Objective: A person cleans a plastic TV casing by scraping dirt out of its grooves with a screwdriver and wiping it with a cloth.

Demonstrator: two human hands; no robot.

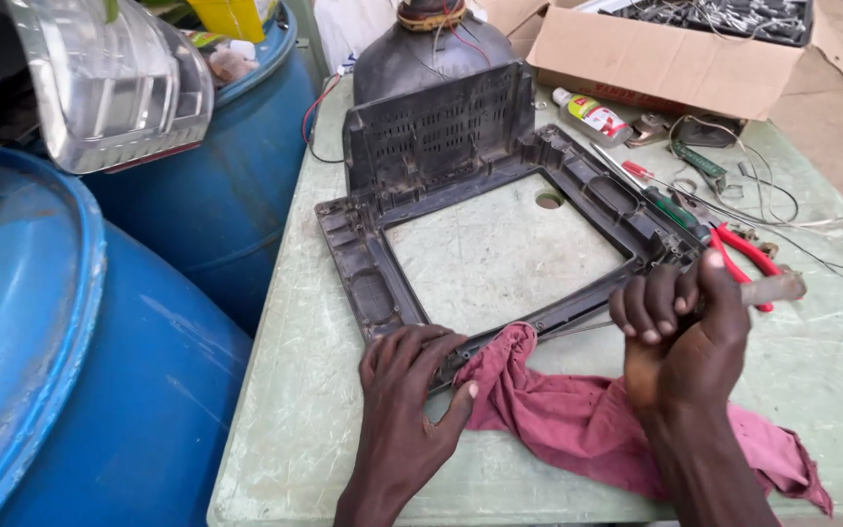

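The right hand (680, 317) is clenched into a fist around a worn tool handle (773, 289), thumb up on top, the handle's end poking out to the right. The left hand (410, 390) lies flat, fingers spread and pressing on the near edge of a dark plastic frame (363, 263), gripping nothing. That frame lies face down on the pale green table (295, 390), its open middle showing the tabletop, its slotted back wall standing up at the far side. A crumpled red cloth (578, 415) lies between the two hands, one end tucked against the frame's near edge. Just beyond the fist, red-handled pliers (745, 256) sit beside a green-handled screwdriver (673, 208) and loose wires (792, 220). Further back, a small bottle (589, 113) lies near a cardboard box (665, 54). Blue barrels (100, 371) crowd the table's left side.
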